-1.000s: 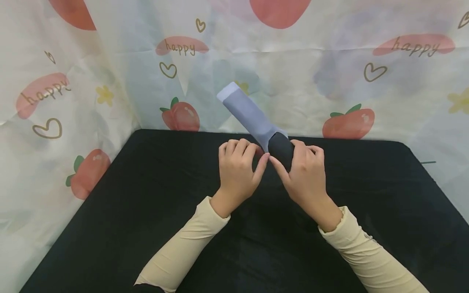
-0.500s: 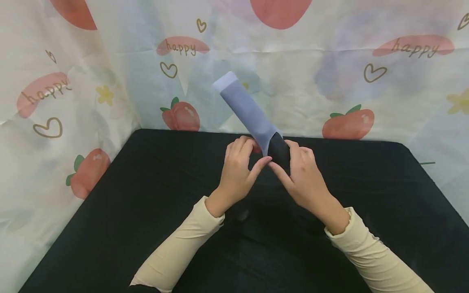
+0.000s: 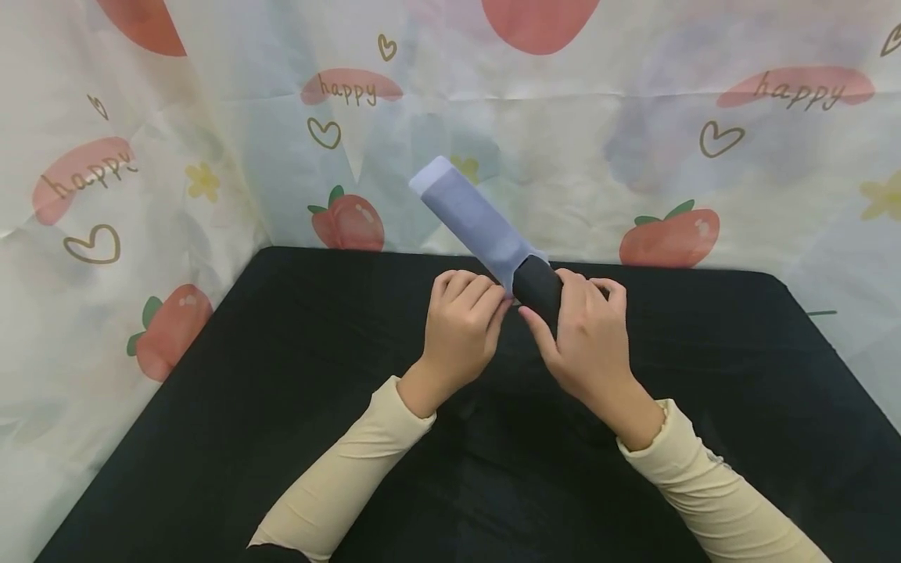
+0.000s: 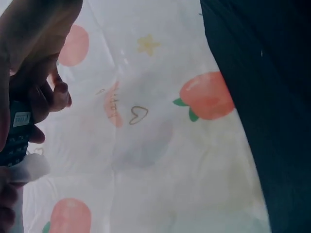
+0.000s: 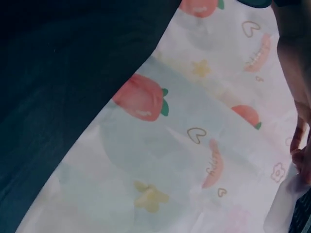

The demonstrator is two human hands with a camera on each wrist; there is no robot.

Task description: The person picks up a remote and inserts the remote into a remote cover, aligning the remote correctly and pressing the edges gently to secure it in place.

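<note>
A black remote control (image 3: 538,288) sits partly inside a pale blue-lavender, soft-looking sleeve cover (image 3: 473,219), held above the table and slanting up to the left. My right hand (image 3: 590,332) grips the bare black end, thumb along the near side. With thumb and fingers, my left hand (image 3: 461,324) pinches the cover's open edge where it meets the black body. Rows of keys and a small label show on the remote control (image 4: 18,133) in the left wrist view, beside the whitish cover (image 4: 35,167). In the right wrist view the translucent cover (image 5: 282,206) appears at the lower right.
Black cloth covers the table (image 3: 317,352) beneath both hands. Behind it and along the left side hangs a pale curtain (image 3: 549,172) printed with fruit, hearts and "happy". Cream sleeves (image 3: 352,461) cover both forearms.
The cover's far end rose a little, then dipped again. My left thumb has drawn in against the cover's edge, and the two thumb tips, together before, are now apart.
</note>
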